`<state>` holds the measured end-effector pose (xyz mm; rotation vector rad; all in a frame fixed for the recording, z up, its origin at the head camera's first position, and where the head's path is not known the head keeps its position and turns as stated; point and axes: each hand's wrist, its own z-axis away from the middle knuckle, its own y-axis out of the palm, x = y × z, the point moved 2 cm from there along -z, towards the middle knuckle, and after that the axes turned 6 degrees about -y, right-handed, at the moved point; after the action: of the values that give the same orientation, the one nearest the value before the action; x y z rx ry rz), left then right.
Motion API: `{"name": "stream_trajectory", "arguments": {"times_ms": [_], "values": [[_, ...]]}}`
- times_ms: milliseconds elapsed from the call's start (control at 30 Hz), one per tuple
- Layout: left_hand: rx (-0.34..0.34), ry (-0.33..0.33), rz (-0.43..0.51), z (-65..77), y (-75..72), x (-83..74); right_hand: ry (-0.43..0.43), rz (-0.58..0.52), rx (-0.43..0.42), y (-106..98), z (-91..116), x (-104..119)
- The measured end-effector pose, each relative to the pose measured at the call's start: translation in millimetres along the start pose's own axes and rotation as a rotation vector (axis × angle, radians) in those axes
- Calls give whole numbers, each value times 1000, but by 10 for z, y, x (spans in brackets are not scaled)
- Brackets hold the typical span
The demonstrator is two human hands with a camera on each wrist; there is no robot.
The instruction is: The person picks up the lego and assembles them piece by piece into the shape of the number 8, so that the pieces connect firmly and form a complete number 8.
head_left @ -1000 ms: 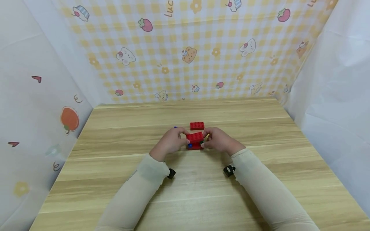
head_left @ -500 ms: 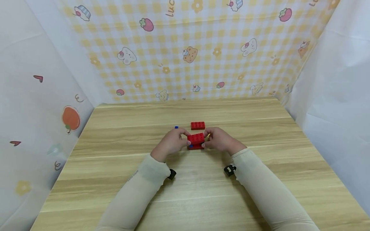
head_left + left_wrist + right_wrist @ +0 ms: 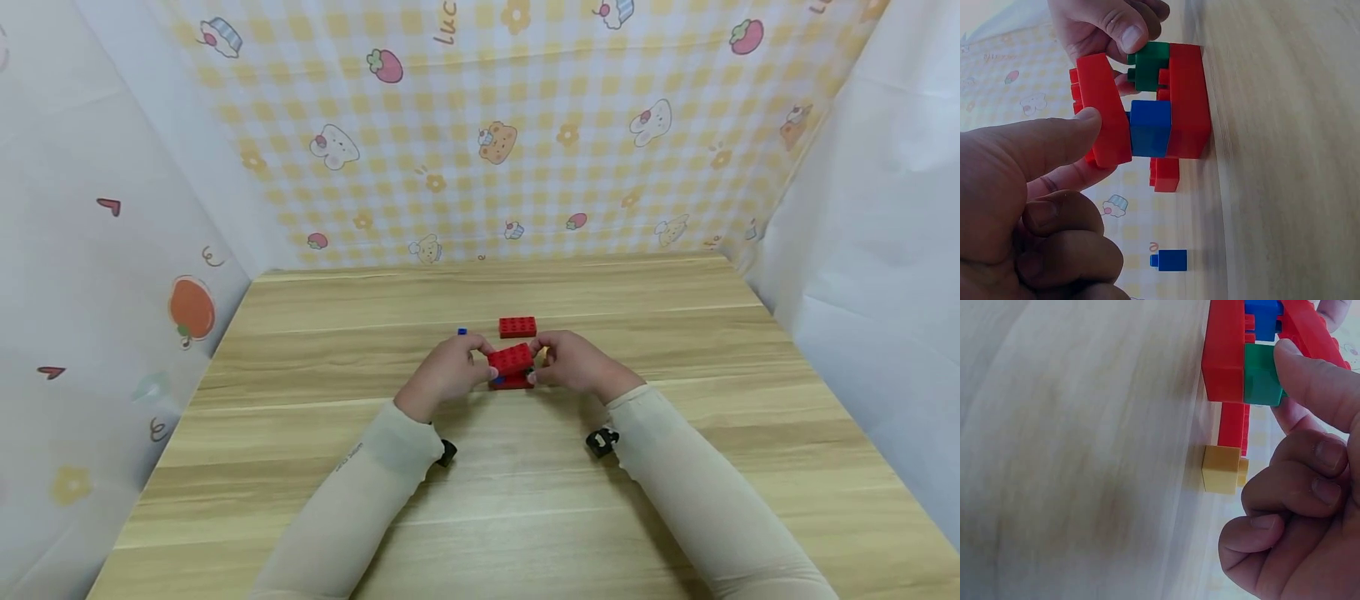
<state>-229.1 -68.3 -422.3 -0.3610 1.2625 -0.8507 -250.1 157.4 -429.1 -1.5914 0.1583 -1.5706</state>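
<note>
My left hand (image 3: 442,371) pinches a red brick (image 3: 510,359) near its left end, thumb in front and a finger behind. This brick is tilted, its right end raised. Under its left end sits a blue brick (image 3: 1150,128), on the left of a lower red brick (image 3: 1190,100) that lies on the table. A green brick (image 3: 1151,69) stands on the lower brick's right end, with a gap below the tilted one. My right hand (image 3: 577,362) pinches the green brick, thumb on its front; its other fingers are curled.
Behind the stack lies another red brick (image 3: 517,327). A small blue brick (image 3: 462,331) rests beyond my left hand. In the right wrist view a yellow brick (image 3: 1221,469) stands past the stack. A patterned cloth (image 3: 480,192) closes off the table's back edge.
The upper red brick tilts more now, its left end lower and its right end up. Both hands keep nearly the same place, and the head view has shifted slightly.
</note>
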Motion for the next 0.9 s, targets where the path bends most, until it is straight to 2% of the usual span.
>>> {"name": "stream_trajectory", "arguments": {"times_ms": [400, 633, 900], "values": [[-2, -25, -51, 57, -42, 7, -22, 50, 3, -21, -25, 29], [-2, 4, -80, 6, -23, -27, 1, 32, 5, -24, -33, 22], [17, -1, -85, 1, -17, -85, 7, -9, 2, -18, -52, -24]]}}
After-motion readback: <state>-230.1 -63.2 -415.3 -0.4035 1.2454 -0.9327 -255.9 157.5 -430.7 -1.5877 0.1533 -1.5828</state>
